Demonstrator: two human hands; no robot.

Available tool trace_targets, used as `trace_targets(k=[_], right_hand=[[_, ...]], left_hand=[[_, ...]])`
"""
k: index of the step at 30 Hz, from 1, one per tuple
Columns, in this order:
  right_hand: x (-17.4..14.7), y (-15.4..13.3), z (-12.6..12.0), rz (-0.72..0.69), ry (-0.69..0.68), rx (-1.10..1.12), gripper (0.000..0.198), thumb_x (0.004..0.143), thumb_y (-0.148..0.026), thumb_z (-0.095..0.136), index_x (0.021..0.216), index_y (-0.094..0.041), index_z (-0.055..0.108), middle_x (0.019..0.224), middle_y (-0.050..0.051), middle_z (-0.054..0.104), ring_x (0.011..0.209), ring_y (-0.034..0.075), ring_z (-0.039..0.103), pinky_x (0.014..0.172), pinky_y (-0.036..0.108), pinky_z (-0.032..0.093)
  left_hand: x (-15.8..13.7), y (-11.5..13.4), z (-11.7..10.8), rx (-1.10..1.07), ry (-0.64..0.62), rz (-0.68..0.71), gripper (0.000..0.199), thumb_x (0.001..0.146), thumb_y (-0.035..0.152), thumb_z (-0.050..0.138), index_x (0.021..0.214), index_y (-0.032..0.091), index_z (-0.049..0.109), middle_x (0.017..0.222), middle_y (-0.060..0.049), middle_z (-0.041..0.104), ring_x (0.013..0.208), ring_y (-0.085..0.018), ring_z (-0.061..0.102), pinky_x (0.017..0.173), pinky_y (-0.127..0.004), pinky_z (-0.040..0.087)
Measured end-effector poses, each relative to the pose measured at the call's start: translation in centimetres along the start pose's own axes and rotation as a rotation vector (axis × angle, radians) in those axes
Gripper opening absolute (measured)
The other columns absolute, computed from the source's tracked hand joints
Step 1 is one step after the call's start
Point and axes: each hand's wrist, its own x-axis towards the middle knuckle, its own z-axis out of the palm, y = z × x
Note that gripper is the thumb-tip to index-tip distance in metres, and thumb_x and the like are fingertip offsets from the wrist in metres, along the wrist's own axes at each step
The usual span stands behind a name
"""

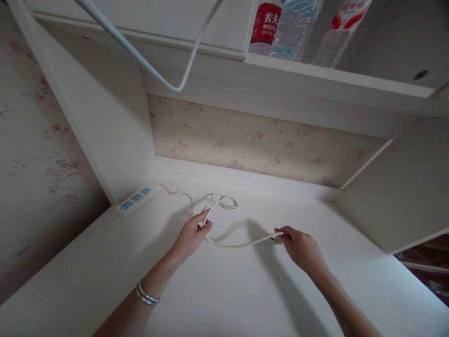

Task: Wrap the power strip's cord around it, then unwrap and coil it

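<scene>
The white cord [242, 246] droops between my hands, to the right of the power strip [138, 200] — with that much slack, I judge neither hand is pulling hard. My left hand [189, 236], the nearer to the strip, has thumb and fingers closed around the cord beside its loops, probably to stop them tangling. My right hand [303, 248], well to the right of the strip, pinches the cord near what looks like its end; something dark under those fingertips is too shaded to name. A thin run leaves the strip's far end and seems to join the loops. The strip itself lies sockets up on the desktop [217, 295], just beside the side panel [105, 121], likely for shelter. Above and far right of the strip, plastic bottles [296, 30] stand on a shelf [336, 77].
</scene>
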Motion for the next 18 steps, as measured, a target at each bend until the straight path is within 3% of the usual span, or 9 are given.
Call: trace_targets(k=[4,9,13,18], right_hand=[[0.5,-2.5,0.3,-0.09,-0.057,0.225,0.034,0.09,-0.041,0.037,0.086,-0.023,0.067,0.069,0.003,0.068,0.063,0.018,0.062,0.058,0.026,0.038],[1.1,-6.2,1.0,-0.397,-0.266,0.472,0.031,0.085,-0.019,0.038,0.1,-0.021,0.065,0.086,0.003,0.069,0.075,0.017,0.062,0.071,0.026,0.044],[1.7,-9.1,2.4,-0.66,-0.402,0.514,0.04,0.081,-0.008,0.037,0.106,-0.02,0.066,0.107,0.007,0.066,0.096,0.018,0.06,0.086,0.028,0.043],[2.7,-12.4,4.6,-0.781,-0.414,0.517,0.055,0.073,0.0,0.038,0.118,-0.022,0.059,0.116,0.005,0.063,0.104,0.019,0.057,0.093,0.032,0.042]], left_hand=[[0.1,-0.5,0.2,0.133,-0.012,0.142,0.038,0.082,0.032,0.054,0.118,0.025,0.063,0.093,-0.003,0.064,0.064,-0.012,0.053,0.056,-0.021,0.041],[-0.1,-0.7,0.6,0.078,-0.043,0.101,0.035,0.087,0.031,0.045,0.115,0.026,0.064,0.103,-0.006,0.062,0.068,-0.014,0.063,0.046,-0.02,0.045],[-0.3,-0.2,1.1,0.043,-0.027,0.175,0.031,0.087,0.027,0.046,0.109,0.025,0.067,0.105,-0.007,0.064,0.088,-0.018,0.064,0.066,-0.025,0.053],[-0.3,0.0,1.7,-0.099,0.1,0.115,0.034,0.09,0.03,0.045,0.122,0.024,0.055,0.109,-0.006,0.067,0.104,-0.019,0.061,0.089,-0.031,0.047]])
